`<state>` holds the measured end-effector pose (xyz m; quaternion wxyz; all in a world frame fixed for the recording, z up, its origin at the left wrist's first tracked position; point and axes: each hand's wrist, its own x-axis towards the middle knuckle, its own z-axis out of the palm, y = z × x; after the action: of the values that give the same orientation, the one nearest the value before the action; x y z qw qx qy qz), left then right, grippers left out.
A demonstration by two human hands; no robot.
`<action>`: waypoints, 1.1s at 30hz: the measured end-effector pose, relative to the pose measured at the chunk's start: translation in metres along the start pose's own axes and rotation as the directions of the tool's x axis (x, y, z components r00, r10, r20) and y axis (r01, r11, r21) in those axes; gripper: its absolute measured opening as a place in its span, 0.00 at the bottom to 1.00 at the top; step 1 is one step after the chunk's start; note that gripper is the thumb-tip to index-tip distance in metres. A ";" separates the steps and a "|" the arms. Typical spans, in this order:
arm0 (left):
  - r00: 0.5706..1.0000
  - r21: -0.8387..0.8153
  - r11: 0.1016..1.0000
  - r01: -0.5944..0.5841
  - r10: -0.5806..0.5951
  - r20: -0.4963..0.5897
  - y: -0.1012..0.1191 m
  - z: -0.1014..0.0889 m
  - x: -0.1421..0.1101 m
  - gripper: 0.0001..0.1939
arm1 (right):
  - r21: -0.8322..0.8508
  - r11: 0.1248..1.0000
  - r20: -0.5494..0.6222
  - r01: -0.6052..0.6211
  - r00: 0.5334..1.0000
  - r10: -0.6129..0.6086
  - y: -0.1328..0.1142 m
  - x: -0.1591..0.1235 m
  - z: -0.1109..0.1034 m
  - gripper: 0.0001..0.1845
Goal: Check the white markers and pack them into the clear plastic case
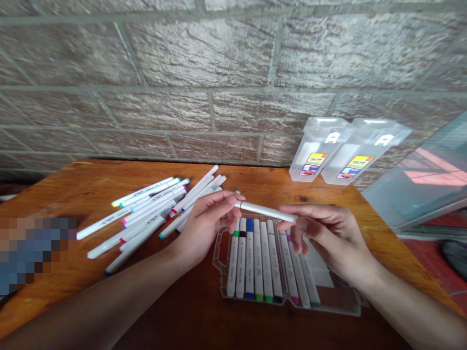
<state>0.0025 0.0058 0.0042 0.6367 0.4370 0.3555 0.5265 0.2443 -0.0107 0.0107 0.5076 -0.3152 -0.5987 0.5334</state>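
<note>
Both hands hold a white marker (pixel 266 210) raised over the near part of the counter (pixel 262 181). The left hand (pixel 213 211) has its grip pinched shut on the left end, thumb against fingertips, beside a dark red ring on the barrel; the right hand (pixel 332 233) has its grip closed on the right end, lower fingers loosely curled. Below them lies an open clear case (pixel 346 307), with six markers (pixel 260 265) lined up in its left half and three in its right. To the left, a loose heap of white markers (pixel 146 227) with coloured ends spreads over the brown wood, some crossing others. Right of the counter there is a red floor (pixel 419 260) with a dark object (pixel 454 256) too unclear to name. Farther off, two translucent containers (pixel 306 158) with yellow and blue labels stand side by side at the right, left of a glassy panel (pixel 430 194). Across the far side runs a rough grey-brown block wall (pixel 204 53)
</note>
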 end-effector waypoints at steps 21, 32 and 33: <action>1.000 -0.002 1.000 0.006 -0.006 0.010 -0.001 -0.001 0.000 0.11 | 0.100 0.993 0.021 -0.056 0.998 0.055 -0.001 -0.002 -0.001 0.13; 1.000 0.029 1.000 0.001 -0.002 0.006 -0.001 -0.002 -0.001 0.10 | 0.117 0.992 0.031 -0.056 0.998 0.053 -0.001 -0.003 -0.004 0.13; 1.000 0.033 0.999 -0.001 0.000 0.007 -0.001 -0.002 -0.001 0.10 | 0.115 0.992 0.026 -0.056 0.998 0.054 -0.001 -0.003 -0.004 0.13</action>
<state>0.0005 0.0056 0.0023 0.6306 0.4494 0.3617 0.5192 0.2491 -0.0123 0.0106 0.5032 -0.2953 -0.5636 0.5847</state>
